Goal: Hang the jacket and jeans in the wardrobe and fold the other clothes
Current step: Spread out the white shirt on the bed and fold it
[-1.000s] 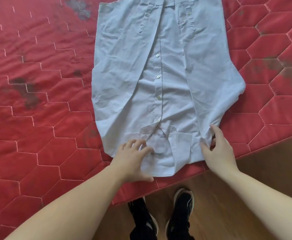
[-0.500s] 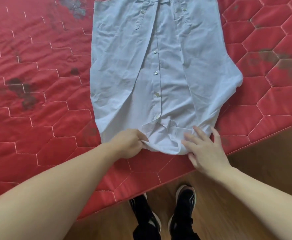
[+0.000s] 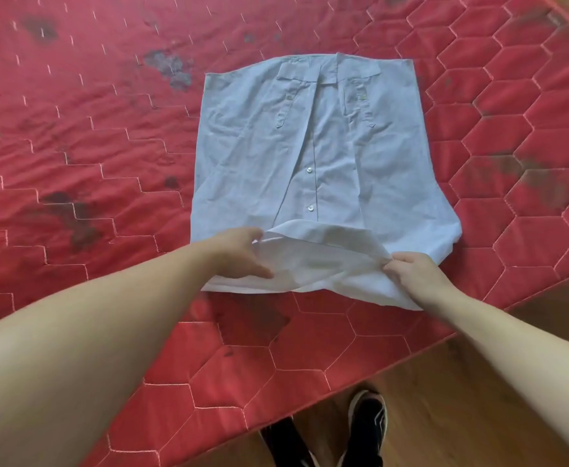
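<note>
A light blue button-up shirt [image 3: 313,153] lies on the red quilted mattress [image 3: 91,170], button placket up, both sleeves folded in over the front with their cuffs at the far end. Its near end is lifted off the mattress and turned over towards the far end, showing the paler inside of the cloth. My left hand [image 3: 239,252] grips the left side of that lifted end. At the right corner of the same end my right hand [image 3: 411,276] pinches the cloth.
The mattress has dark stains across its left and far right parts. Its near edge runs diagonally from lower left to upper right, with wooden floor [image 3: 478,399] beyond it. My black shoes [image 3: 365,423] stand on the floor right at the edge.
Both hands have taken hold of the shirt's near end and lifted it, folding it away from me. The view has tilted so the shirt's far end now shows.
</note>
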